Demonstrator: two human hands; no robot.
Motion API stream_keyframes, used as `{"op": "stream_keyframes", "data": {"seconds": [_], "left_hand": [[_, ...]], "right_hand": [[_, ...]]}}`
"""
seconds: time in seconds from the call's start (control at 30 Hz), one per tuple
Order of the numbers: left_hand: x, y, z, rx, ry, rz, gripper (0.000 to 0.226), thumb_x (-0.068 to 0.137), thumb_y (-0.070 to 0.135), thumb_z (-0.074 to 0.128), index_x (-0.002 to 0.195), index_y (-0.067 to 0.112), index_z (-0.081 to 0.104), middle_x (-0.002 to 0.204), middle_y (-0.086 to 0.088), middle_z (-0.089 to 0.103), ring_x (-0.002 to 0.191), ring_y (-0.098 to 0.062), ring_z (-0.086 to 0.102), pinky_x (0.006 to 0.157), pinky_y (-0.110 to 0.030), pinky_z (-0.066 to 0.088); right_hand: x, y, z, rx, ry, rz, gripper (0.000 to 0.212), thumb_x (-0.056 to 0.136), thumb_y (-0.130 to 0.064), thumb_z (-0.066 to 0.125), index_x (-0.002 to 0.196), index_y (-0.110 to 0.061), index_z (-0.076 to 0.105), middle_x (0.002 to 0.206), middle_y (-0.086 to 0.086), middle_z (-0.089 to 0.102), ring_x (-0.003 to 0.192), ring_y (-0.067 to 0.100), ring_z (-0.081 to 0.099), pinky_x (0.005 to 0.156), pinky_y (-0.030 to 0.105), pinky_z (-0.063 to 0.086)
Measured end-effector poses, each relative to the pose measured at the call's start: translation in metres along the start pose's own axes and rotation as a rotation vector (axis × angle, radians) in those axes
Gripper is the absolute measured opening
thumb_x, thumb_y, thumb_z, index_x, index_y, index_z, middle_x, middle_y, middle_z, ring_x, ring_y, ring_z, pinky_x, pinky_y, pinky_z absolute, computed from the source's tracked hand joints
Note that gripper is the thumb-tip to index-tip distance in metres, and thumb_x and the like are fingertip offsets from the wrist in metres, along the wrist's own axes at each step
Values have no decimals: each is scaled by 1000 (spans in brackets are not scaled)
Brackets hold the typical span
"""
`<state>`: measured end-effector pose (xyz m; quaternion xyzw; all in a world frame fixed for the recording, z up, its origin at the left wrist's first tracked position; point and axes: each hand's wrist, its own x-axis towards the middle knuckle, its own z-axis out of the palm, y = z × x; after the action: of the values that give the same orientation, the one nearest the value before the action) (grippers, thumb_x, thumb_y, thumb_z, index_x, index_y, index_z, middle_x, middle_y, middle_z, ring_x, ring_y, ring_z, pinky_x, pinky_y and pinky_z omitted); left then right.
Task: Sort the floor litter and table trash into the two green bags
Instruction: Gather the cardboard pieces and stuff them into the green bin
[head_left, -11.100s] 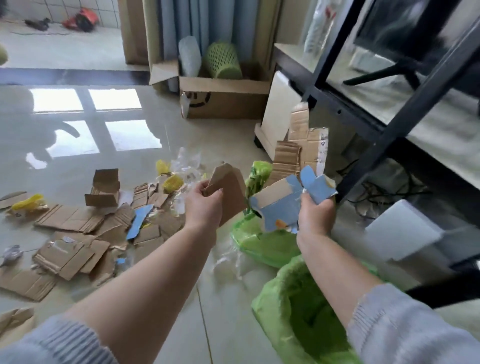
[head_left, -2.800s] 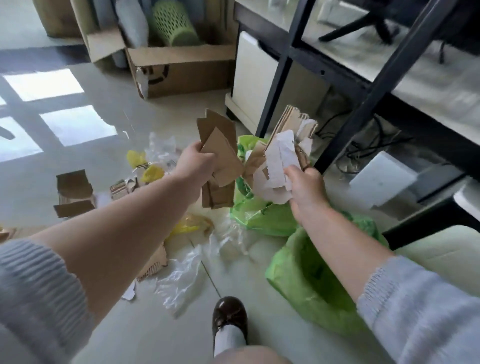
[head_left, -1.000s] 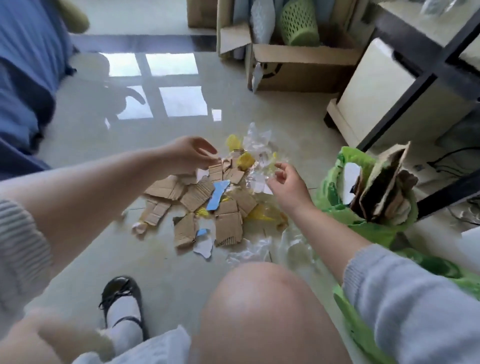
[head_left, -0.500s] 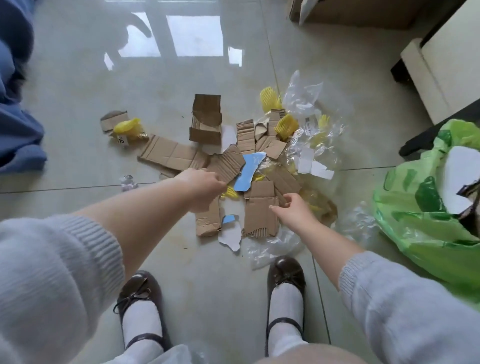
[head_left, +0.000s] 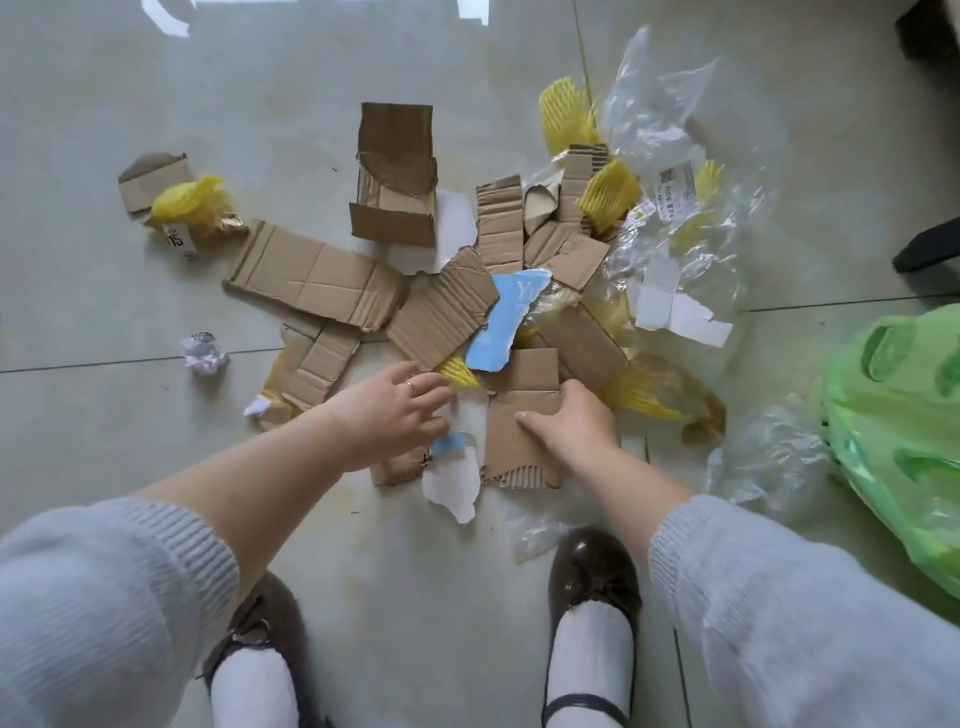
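Note:
Torn cardboard litters the tiled floor: a long flat strip (head_left: 311, 280), a folded box piece (head_left: 395, 197), a blue paper scrap (head_left: 506, 322) and a white scrap (head_left: 452, 483). Yellow foam nets (head_left: 608, 195) and clear plastic film (head_left: 675, 156) lie at the pile's right. My right hand (head_left: 576, 421) grips a brown cardboard piece (head_left: 514, 452) at the pile's near edge, thumb on top. My left hand (head_left: 395, 410) reaches beside it with spread fingers over a small scrap. One green bag (head_left: 893, 415) shows at the right edge; the other bag is out of view.
A crumpled white paper ball (head_left: 204, 353) and a yellow wrapper with a tag (head_left: 192, 205) lie apart on the left. My two brown shoes (head_left: 592, 571) stand just below the pile. Dark furniture feet (head_left: 930, 249) sit at the right.
I have bent lower over the pile. Both hands moved down onto the nearest scraps, and my right hand has taken hold of the cardboard piece.

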<state>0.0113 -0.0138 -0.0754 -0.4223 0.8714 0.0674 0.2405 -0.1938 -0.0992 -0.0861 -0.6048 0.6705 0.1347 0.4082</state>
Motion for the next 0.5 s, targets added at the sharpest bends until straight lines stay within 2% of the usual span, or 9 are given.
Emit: {"op": "stream_keyframes", "data": {"seconds": [0.07,0.13,0.17,0.23,0.27,0.33,0.4,0.43,0.5], "left_hand": [[4,-3,-3,15,32,-11,19,62,18,73,77,15,61,99,-10,68,99,-29,65,85,-45,53],[7,-4,-13,17,13,-51,11,66,12,62,77,14,62,83,-6,65,85,-27,65,89,-46,51],[9,-5,-19,19,-28,-61,14,72,10,55,83,15,62,84,-4,64,86,-26,64,96,-47,46],[11,-7,-22,-26,-182,-65,24,84,9,46,103,18,57,102,-1,63,101,-24,61,108,-45,32],[10,-10,-26,-51,-257,-86,24,87,11,46,107,20,56,108,0,62,104,-24,59,105,-41,35],[8,-16,-32,-147,-313,-128,19,86,17,50,101,23,58,107,1,61,96,-23,60,85,-32,45],[5,-18,-36,-346,-363,-218,11,83,25,55,94,24,59,105,1,59,90,-21,57,67,-27,41],[4,-18,-37,-458,-367,-254,12,82,29,59,93,25,60,108,1,58,93,-20,56,66,-26,39],[3,-13,-39,-603,-291,-294,24,81,37,65,101,24,64,119,1,53,107,-19,52,76,-26,42]], "right_hand": [[-1,0,-5,3,-15,-49,30,79,-42,69,93,-20,53,93,-2,60,85,21,54,67,29,41],[-4,0,-12,60,-32,-110,23,80,-38,69,89,-22,55,88,-3,61,86,20,58,69,29,45],[-6,1,-17,96,-45,-135,20,80,-37,69,89,-23,57,90,-3,63,87,20,60,71,30,47],[-12,4,-27,151,-76,-165,16,81,-35,69,90,-25,60,93,-3,66,90,19,62,77,32,51],[-14,8,-32,179,-83,-172,15,81,-34,69,90,-25,61,94,-3,67,90,19,63,80,34,52],[-19,16,-41,268,-62,-172,13,81,-35,69,85,-24,63,93,-2,69,88,20,65,80,38,55],[-22,24,-48,413,-14,-139,11,83,-34,67,87,-24,64,94,0,70,87,21,65,74,36,56],[-23,27,-49,489,14,-112,12,84,-33,66,91,-23,64,97,1,70,87,20,65,71,32,54],[-22,32,-47,635,56,-32,13,86,-30,64,97,-22,62,102,2,68,90,19,63,70,30,51]]}}
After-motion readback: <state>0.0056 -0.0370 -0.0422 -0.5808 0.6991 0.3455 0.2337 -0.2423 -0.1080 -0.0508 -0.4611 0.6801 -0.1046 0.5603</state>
